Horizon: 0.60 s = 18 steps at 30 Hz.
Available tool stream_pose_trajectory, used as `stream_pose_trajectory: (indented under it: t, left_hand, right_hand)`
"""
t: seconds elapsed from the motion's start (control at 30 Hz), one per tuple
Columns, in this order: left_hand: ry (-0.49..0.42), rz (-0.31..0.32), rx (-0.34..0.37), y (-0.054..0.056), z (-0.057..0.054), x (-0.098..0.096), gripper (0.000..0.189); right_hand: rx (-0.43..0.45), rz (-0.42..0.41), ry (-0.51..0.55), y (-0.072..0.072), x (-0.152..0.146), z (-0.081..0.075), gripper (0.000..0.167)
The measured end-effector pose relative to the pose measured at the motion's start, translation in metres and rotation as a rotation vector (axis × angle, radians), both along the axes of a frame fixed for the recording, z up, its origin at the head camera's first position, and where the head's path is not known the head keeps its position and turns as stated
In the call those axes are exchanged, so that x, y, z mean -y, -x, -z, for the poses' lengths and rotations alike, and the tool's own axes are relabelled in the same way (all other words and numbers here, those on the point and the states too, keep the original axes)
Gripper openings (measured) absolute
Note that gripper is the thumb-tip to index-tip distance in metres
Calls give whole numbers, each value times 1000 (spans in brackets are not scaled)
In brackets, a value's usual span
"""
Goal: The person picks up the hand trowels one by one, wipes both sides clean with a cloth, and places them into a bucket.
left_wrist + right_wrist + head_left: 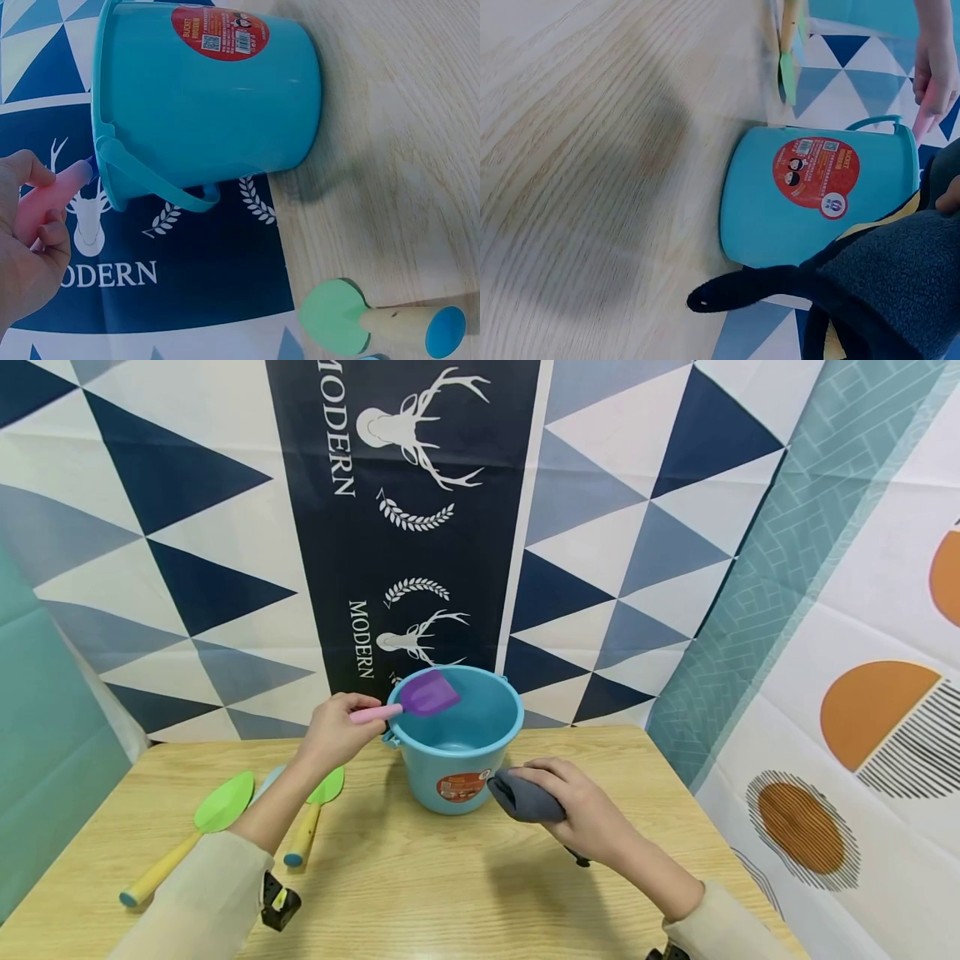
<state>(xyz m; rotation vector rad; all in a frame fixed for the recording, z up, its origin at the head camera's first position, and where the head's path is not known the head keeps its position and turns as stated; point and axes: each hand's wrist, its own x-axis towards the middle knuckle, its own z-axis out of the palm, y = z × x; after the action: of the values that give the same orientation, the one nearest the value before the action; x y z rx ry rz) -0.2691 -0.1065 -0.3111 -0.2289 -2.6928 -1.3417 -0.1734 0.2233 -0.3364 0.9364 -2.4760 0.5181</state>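
My left hand grips the pink handle of a toy shovel. Its purple blade hangs over the open mouth of a light blue bucket, near the left rim. The bucket stands upright on the table, a red label on its front. In my right hand is a folded dark grey cloth, held just off the bucket's front right side. The right wrist view shows a black strap and a yellow edge on the cloth; only a fingertip of that hand appears there.
Left of the bucket, two shovels with green blades and yellow handles lie on the wooden table. Between them a light blue piece is partly hidden by my left forearm. A patterned cloth wall rises behind the bucket.
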Motion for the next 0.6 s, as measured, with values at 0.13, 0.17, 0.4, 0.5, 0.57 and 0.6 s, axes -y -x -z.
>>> stream_pose_trajectory:
  t: [0.13,0.17,0.4,0.5,0.57,0.6]
  left_hand:
    - [-8,0,11,2,0,-1,37]
    - [-12,-1,15,3,0,-1,36]
    - [-25,-13,37,5,2,-2,37]
    - [-28,-24,33,7,3,-2,37]
    - [-33,-27,32,8,3,-3,37]
    - [-37,-28,32,8,3,-3,36]
  right_hand:
    - [-26,-8,-40,0,0,1,58]
    - [-32,-11,-49,0,0,2,58]
    - [-51,-37,-68,1,0,5,58]
    - [-51,-42,-74,0,0,4,58]
    - [-48,-43,-78,0,0,5,59]
    - [-49,-44,-80,0,0,5,58]
